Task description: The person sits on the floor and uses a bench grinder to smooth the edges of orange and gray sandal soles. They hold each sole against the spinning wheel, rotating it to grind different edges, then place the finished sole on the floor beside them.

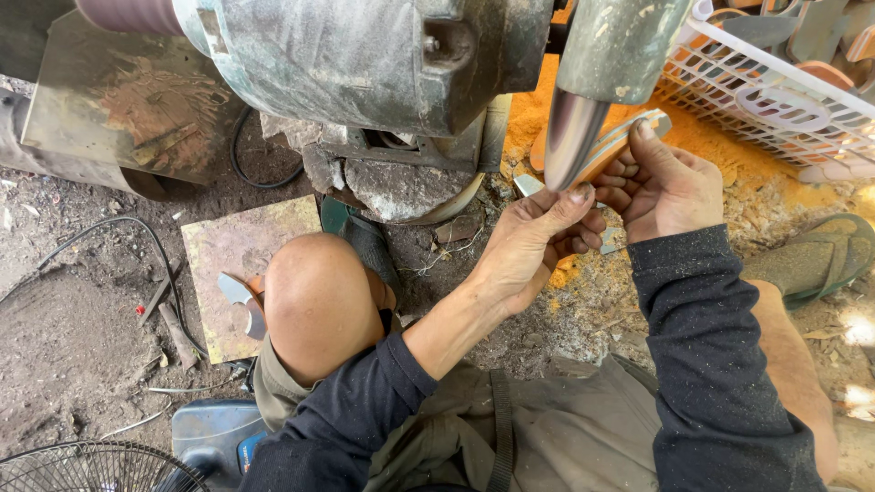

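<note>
Dirt floor (pixel 82 346), orange dust under grinder (pixel 365 64). Curved metal blade with wooden handle (pixel 606 146) — dull grey, orange-brown edge — gripped in closed fingers of left hand (pixel 533 251) and right hand (pixel 665 187), against spinning wheel (pixel 574 137).

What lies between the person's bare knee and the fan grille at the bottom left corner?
In the head view, a dark blue plastic container lies between the knee and the fan grille, on dirt ground.

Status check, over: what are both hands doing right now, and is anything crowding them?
Left hand and right hand both grip curved wood-handled metal blade. Blade against shiny tapered metal spindle. White plastic basket close beside right hand.
</note>
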